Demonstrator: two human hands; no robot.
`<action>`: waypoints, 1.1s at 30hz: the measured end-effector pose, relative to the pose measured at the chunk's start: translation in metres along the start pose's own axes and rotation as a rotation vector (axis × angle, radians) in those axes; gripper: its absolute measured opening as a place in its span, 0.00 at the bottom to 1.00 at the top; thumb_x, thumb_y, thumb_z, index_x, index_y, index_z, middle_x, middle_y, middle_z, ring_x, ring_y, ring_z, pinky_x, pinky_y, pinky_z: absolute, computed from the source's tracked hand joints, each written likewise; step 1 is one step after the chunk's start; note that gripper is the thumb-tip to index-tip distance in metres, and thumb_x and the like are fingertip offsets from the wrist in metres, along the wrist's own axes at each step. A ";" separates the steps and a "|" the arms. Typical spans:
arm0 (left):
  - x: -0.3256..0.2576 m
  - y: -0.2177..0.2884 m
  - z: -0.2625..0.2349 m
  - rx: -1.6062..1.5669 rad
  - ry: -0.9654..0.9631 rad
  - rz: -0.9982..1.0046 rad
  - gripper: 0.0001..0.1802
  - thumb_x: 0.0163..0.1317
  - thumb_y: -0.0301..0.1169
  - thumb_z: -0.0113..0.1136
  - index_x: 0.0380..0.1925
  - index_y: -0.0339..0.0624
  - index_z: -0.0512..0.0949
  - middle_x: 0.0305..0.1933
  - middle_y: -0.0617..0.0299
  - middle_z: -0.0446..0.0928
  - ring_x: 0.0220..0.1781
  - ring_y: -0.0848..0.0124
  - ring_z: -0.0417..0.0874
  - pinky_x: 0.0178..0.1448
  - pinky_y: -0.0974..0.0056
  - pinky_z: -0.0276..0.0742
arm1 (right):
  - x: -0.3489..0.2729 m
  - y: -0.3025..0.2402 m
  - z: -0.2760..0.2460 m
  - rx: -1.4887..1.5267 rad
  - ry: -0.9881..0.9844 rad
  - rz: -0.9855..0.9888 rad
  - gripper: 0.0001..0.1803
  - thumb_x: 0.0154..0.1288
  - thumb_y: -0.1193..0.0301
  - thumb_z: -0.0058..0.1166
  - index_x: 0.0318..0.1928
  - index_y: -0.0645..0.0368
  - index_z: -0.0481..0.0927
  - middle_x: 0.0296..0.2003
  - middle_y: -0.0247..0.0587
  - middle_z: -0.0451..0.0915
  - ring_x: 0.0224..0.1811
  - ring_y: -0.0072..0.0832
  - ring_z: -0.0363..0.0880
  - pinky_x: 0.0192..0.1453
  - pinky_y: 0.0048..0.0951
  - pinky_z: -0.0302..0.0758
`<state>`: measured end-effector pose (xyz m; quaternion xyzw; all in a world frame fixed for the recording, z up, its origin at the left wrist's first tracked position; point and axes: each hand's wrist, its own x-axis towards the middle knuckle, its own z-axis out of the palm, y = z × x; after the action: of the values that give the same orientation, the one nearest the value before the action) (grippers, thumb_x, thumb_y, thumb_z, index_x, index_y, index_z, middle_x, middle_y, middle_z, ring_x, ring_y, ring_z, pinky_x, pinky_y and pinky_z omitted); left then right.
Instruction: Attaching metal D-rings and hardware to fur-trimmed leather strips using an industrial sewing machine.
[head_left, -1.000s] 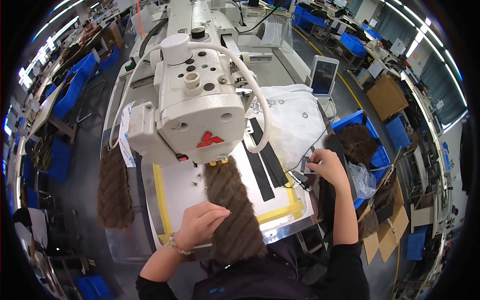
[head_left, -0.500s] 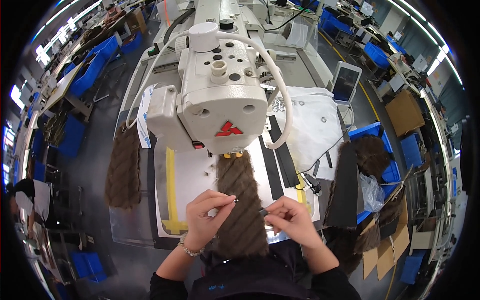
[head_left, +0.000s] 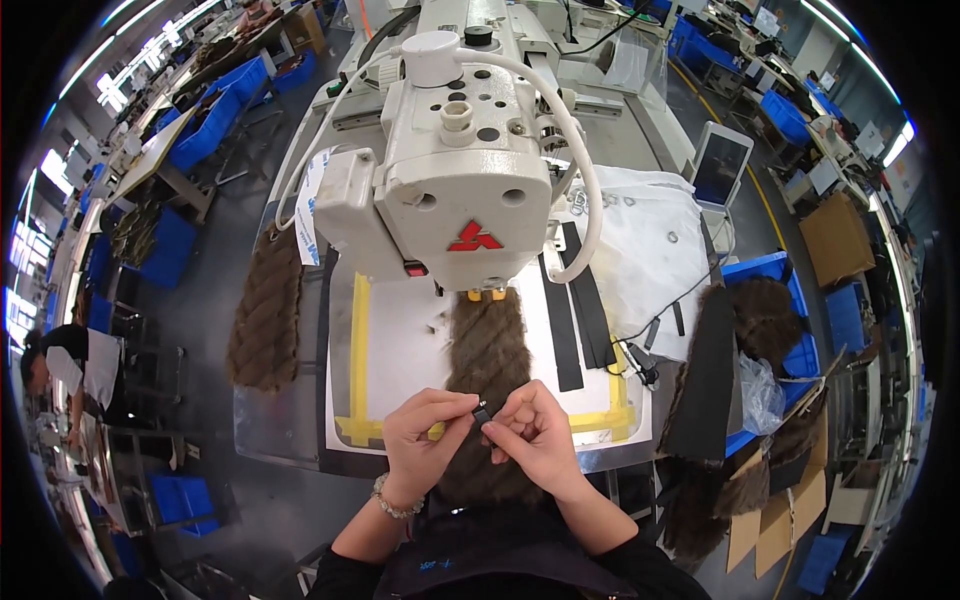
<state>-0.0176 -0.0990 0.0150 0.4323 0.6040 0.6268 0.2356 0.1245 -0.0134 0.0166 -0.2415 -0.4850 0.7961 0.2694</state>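
In front of the sewing machine head, my two hands meet over a brown fur strip. My left hand pinches a small shiny metal piece between thumb and fingertips; it looks like a ring, but the fingers cover most of it. A short black strap piece is pinched by my right hand, its end touching or very near the metal piece. Whether the strap passes through the metal cannot be seen. The fur's far end lies under the machine head; its near end hangs toward my lap.
Yellow tape edges the white work plate. Long black strips lie to the right, beside white cloth with loose metal rings. Another fur strip lies left. A tablet-like screen and a blue bin stand right. A person bends at far left.
My right hand has moved left, bringing the black strap piece to the metal piece in my left hand. The whole view has shifted slightly, and a person has come into sight at far left.
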 end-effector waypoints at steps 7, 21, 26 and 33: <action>0.002 0.003 -0.002 0.105 0.010 0.113 0.13 0.51 0.13 0.66 0.37 0.37 0.86 0.39 0.56 0.84 0.40 0.68 0.86 0.43 0.69 0.82 | 0.000 0.004 -0.001 0.007 0.005 -0.006 0.16 0.65 0.85 0.56 0.40 0.57 0.62 0.28 0.38 0.79 0.25 0.17 0.78 0.26 0.15 0.75; -0.001 -0.004 -0.004 -0.029 -0.035 0.000 0.13 0.53 0.13 0.65 0.38 0.36 0.85 0.42 0.54 0.83 0.43 0.69 0.85 0.46 0.71 0.82 | -0.003 0.007 -0.003 -0.103 -0.003 -0.035 0.16 0.64 0.86 0.55 0.40 0.57 0.61 0.30 0.38 0.79 0.30 0.18 0.79 0.31 0.17 0.76; 0.000 -0.002 -0.006 -0.194 -0.091 -0.105 0.12 0.56 0.12 0.62 0.39 0.35 0.85 0.43 0.54 0.81 0.43 0.71 0.84 0.46 0.72 0.81 | -0.001 0.010 -0.008 -0.158 -0.032 -0.052 0.16 0.65 0.86 0.55 0.40 0.57 0.61 0.31 0.39 0.79 0.29 0.17 0.78 0.31 0.17 0.75; 0.001 -0.002 -0.008 0.010 -0.230 -0.004 0.13 0.56 0.15 0.63 0.40 0.38 0.86 0.39 0.60 0.81 0.36 0.75 0.81 0.39 0.73 0.76 | -0.001 0.008 -0.007 -0.121 0.001 -0.036 0.13 0.65 0.85 0.56 0.41 0.59 0.66 0.31 0.36 0.80 0.31 0.17 0.80 0.32 0.16 0.76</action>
<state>-0.0246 -0.1025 0.0145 0.5011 0.5771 0.5695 0.3024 0.1287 -0.0126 0.0069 -0.2490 -0.5364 0.7603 0.2688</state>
